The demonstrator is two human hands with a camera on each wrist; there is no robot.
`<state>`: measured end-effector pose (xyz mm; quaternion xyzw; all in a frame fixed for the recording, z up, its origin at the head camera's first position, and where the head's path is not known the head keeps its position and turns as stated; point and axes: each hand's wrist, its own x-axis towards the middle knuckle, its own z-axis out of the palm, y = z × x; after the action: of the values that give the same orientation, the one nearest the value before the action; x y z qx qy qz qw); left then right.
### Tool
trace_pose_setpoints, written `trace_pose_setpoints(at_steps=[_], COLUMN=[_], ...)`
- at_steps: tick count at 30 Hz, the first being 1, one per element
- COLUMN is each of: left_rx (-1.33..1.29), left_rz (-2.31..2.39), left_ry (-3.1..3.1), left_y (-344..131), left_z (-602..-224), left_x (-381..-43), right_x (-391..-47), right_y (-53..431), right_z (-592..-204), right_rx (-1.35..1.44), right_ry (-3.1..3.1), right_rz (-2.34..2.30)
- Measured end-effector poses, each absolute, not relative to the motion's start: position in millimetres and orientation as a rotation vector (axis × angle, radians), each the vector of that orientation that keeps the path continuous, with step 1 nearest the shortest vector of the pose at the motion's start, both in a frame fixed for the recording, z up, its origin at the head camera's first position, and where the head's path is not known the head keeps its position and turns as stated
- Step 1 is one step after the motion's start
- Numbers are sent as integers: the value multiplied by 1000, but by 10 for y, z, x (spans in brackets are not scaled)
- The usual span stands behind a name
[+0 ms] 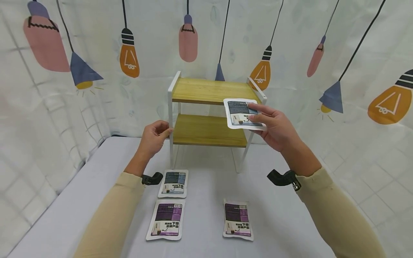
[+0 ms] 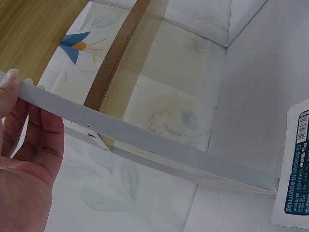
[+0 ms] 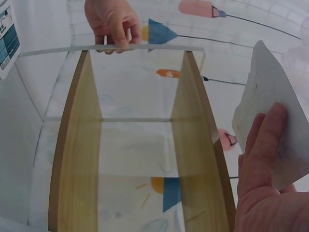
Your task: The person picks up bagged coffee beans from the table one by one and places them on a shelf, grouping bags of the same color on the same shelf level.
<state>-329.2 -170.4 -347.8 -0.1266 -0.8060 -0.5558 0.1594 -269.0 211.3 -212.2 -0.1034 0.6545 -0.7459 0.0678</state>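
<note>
A small two-tier shelf [image 1: 206,89] with wooden boards and a white metal frame stands on the table. My left hand [image 1: 151,140] pinches its left front post [image 1: 170,118], thumb on one side and fingers behind; the left wrist view shows this grip on the white bar [image 2: 140,135] up close. In front of the shelf's right end, my right hand [image 1: 275,128] holds a white pouch [image 1: 237,120] with a blue-grey label, fingers over its face. The right wrist view shows the pouch's plain side [image 3: 265,82], tilted beside the boards. Both boards are bare.
On the white table [image 1: 203,222], a blue-label pouch [image 1: 173,183] lies left, behind a purple-label pouch [image 1: 166,219]. Another purple-label pouch [image 1: 238,219] lies to the right. Behind the shelf hangs a curtain [image 1: 155,43] printed with lamps and bulbs.
</note>
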Motion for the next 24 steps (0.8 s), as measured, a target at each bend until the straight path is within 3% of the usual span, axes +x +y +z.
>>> trace_pose_setpoints(at_steps=[6, 24], left_rx=[-377, -371], left_rz=[-1579, -1592], left_ry=[-2317, -2263], left_y=[-1645, -1716], left_z=[-3342, -3517], left_x=[-3133, -3324], right_x=[-2780, -2995], right_y=[2115, 2098], right_z=[-2112, -2113], right_rx=[-270, -270], right_ry=[1985, 1972], right_rz=[-2267, -2312])
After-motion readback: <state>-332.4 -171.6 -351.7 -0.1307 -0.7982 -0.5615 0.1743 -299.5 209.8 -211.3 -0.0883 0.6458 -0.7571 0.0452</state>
